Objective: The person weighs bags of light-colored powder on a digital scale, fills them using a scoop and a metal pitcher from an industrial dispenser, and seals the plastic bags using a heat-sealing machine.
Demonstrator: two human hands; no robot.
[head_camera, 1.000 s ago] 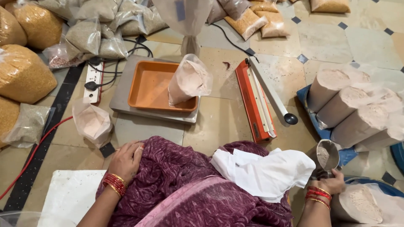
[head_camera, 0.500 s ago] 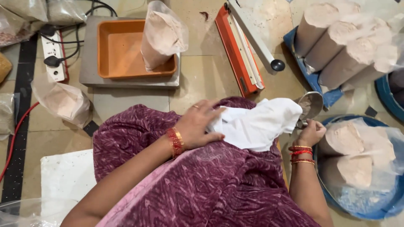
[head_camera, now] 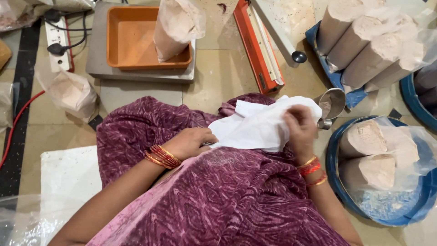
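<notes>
The right hand (head_camera: 299, 130) was closed on the upper edge of a white cloth (head_camera: 261, 127), its fingers curled over the fabric, while the left hand (head_camera: 189, 142) lay on the cloth's near left corner with the fingers bent down onto it; whether they pinched the fabric or only pressed it could not be told. The cloth was spread across the lap, over a maroon patterned garment (head_camera: 205, 196), and red and gold bangles (head_camera: 161, 157) ringed both wrists. Just beyond the right hand, a steel scoop (head_camera: 332, 105) with pale powder in it stood on the floor, touching the rim of a blue tub (head_camera: 337, 182) that held clear bags of powder. Further out, more filled bags (head_camera: 364, 45) lay side by side on a blue tray. An orange bag sealer (head_camera: 257, 48) lay on the tiled floor ahead of the lap. To its left, an orange tray (head_camera: 127, 41) sat on a grey scale platform (head_camera: 98, 54) with an upright open bag of powder (head_camera: 175, 27) inside it. A small filled bag (head_camera: 68, 93) lay on the floor at the left, near a white power strip (head_camera: 57, 45).
</notes>
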